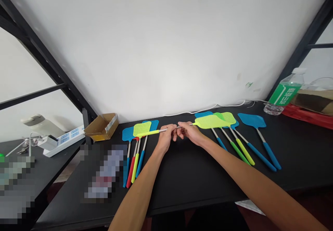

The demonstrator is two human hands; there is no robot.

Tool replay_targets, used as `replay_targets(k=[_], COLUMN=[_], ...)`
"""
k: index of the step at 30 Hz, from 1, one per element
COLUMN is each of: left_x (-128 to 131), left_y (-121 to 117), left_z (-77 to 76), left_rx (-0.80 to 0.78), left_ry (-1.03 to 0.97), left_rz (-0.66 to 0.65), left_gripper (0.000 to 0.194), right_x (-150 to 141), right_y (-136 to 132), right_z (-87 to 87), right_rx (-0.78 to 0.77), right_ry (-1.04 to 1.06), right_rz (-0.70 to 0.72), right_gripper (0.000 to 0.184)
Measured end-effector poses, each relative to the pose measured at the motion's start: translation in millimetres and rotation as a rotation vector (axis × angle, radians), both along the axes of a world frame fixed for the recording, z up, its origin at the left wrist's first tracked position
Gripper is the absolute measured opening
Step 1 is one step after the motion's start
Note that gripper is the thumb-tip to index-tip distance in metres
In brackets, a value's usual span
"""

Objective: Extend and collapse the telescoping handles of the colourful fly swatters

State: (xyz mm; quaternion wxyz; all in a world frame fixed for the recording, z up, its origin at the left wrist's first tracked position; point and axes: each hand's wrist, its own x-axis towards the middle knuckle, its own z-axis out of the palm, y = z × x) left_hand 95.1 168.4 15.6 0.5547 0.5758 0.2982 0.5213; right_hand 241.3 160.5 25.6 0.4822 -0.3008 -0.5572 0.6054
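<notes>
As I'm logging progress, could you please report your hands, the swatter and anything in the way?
Left hand, right hand both gripping yellow-green swatter by metal shaft. Left-side swatters and right-side swatters lying nearby.

The fly swatters' heads (210,122) look like matt perforated plastic on smooth metal shafts (145,143), the open box (102,127) is plain brown cardboard, and the black tabletop (177,179) seems smooth with a dull sheen, perhaps laminate.

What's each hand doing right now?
Left hand: closed on the yellow-green swatter, by its shaft near the handle.
Right hand: closed on the same shaft, near the head.
</notes>
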Motion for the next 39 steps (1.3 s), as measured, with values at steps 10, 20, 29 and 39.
replay_targets(k=[10, 20, 29, 39], left_x=[-7.9, -3.6, -2.2, -1.7], left_y=[5.5, -0.6, -2.8, -1.5], left_z=[3.3, -3.9, -5.2, -3.2], left_rx=[-0.102, -0.087, -0.051, -0.046], left_ry=[-0.082, -0.121, -0.070, -0.024], left_rz=[0.063, -0.023, -0.169, -0.127], left_gripper=[0.038, 0.026, 0.018, 0.030], right_x=[14.9, 5.3, 0.8, -2.1], right_y=[11.7, 11.5, 3.8, 3.9], right_z=[-1.3, -12.7, -12.3, -13.7], right_rx=[0.029, -0.021, -0.009, -0.012], right_ry=[-0.050, 0.110, -0.017, -0.007], right_rz=[-0.037, -0.149, -0.031, -0.020], right_gripper=[0.045, 0.050, 0.071, 0.053])
